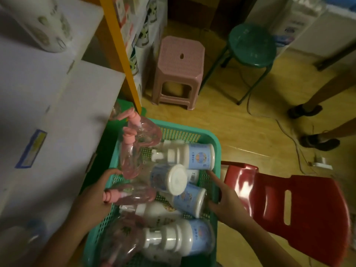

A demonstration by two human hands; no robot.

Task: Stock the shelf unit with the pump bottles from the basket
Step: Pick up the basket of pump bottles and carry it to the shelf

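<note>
Two hands at green basket (210,135) | left hand (92,199): fingers curled around clear pink pump bottle (133,195) at basket's left rim | right hand (225,201): fingers spread, forefinger extended, on right rim, holding nothing | white pump bottles (192,157) lie inside | white shelf unit (57,105) left of basket.

Basket (192,132) near end cut off; shelf (38,112) blurred.

Clear pink (134,155) and white blue-labelled pump bottles (192,156) jumbled sideways in green basket (215,139) beside white shelf unit (57,112).
</note>
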